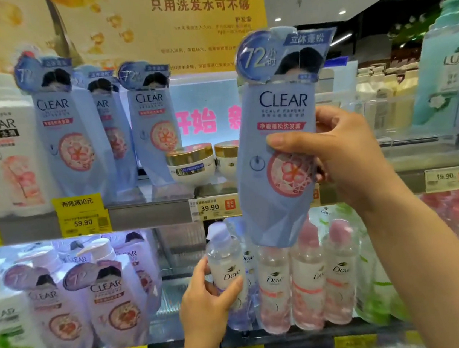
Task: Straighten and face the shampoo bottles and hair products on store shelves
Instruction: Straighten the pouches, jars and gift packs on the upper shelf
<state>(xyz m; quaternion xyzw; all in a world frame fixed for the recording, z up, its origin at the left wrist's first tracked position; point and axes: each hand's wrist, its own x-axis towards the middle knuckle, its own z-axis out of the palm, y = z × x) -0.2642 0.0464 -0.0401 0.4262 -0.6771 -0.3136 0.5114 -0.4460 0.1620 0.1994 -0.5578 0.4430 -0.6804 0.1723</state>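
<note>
Head view looks onto two store shelves of hair products. Her right hand (346, 157) holds a pale blue CLEAR shampoo bottle (278, 139) up in front of the upper shelf (152, 211), thumb across the label, fingers curled round the back; the bottle tilts slightly, its label facing outward, clear of the shelf. Three more blue CLEAR bottles (75, 139) stand on that shelf to the left, leaning unevenly, with white CLEAR bottles (6, 159) beside them and two gold-lidded jars (193, 163) just behind the raised bottle. Lower down, the left hand (208, 302) grips a clear Dove bottle with a lilac cap (227, 262) on the lower shelf (298, 337), fingers wrapped round its body. Just beside it stand three pink Dove bottles (306, 276). Yellow price tags (83, 219) line both shelf edges.
</note>
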